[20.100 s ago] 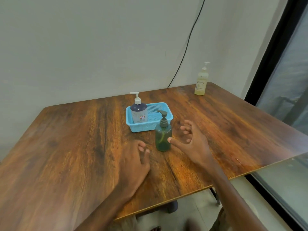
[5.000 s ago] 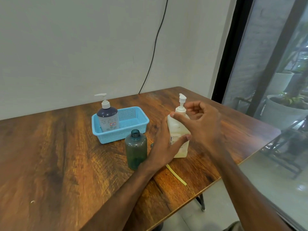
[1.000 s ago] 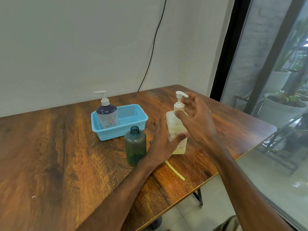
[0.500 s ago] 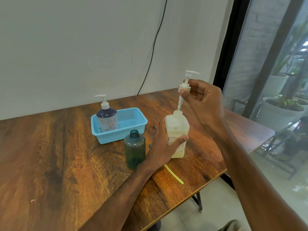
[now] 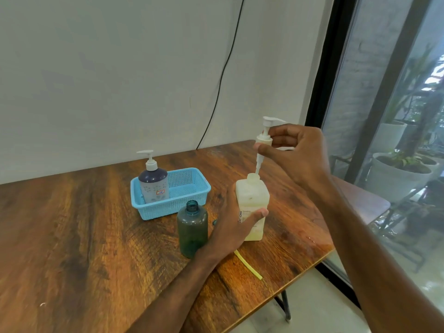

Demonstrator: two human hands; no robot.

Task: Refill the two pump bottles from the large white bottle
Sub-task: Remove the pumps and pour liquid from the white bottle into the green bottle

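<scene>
left grip (image 5: 231,227): wrapped round large white bottle (image 5: 251,198), upright on tabletop (image 5: 72,236)
right grip (image 5: 300,152): pinching pump head (image 5: 265,138), raised, tube end at bottle's neck
green bottle (image 5: 192,233): uncapped, beside left grip

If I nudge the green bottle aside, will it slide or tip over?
Probably tips rather than slides: the green bottle stands tall on a narrow round base and seems to hold little, so likely light. Its neck is open, so any remainder could spill. Lying down, its round body would likely roll on the table.
</scene>
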